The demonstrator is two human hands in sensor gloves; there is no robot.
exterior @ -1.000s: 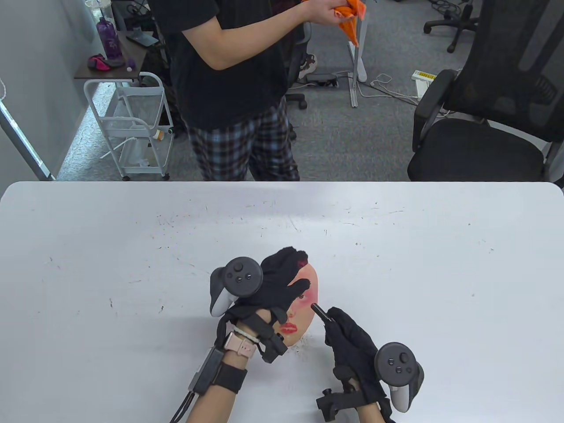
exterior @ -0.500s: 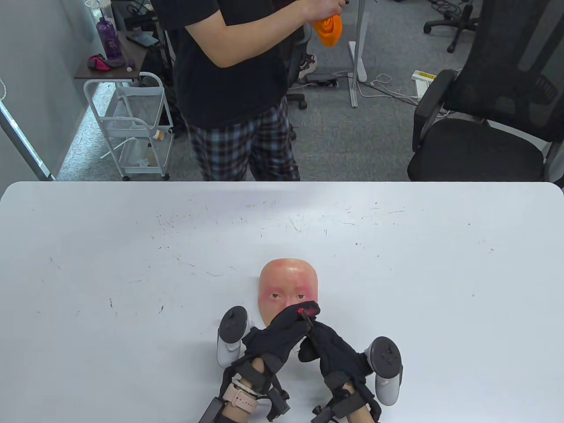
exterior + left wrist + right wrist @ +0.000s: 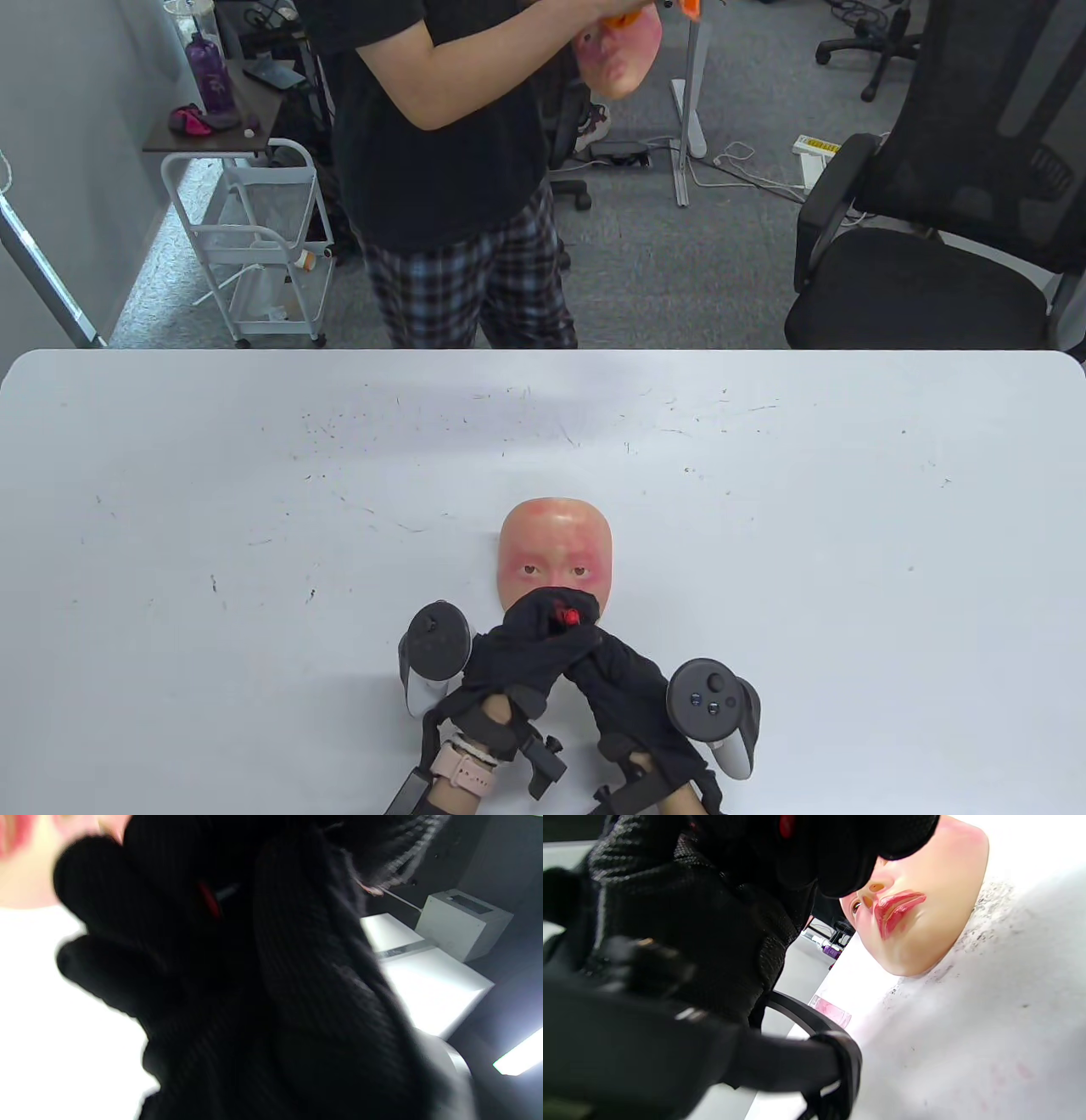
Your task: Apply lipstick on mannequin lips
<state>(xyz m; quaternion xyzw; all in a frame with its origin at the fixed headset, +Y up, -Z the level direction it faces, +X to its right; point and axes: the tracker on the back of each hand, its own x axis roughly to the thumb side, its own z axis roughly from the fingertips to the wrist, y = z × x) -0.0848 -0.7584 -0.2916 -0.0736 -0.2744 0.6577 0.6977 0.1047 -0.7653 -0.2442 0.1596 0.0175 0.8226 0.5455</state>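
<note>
A flesh-coloured mannequin face (image 3: 556,548) lies face up on the white table (image 3: 254,509), forehead away from me. My left hand (image 3: 530,632) and right hand (image 3: 607,649) meet just above its nose and mouth and hide them in the table view. Both grip a lipstick whose red tip (image 3: 567,615) shows between the fingers. Which part each hand holds is hidden. In the right wrist view the red-painted lips (image 3: 897,910) show below my gloved fingers (image 3: 840,861), with the red tip (image 3: 787,823) above. The left wrist view shows dark glove and a red sliver (image 3: 210,899).
A person stands behind the table's far edge and holds up another mannequin face (image 3: 618,51). A black office chair (image 3: 933,280) stands at the back right and a white cart (image 3: 263,246) at the back left. The table top is scuffed.
My left hand left the face's forehead and came down to join the right hand on the lipstick over the mouth. In the last half second the right wrist rolled; the hands barely shifted.
</note>
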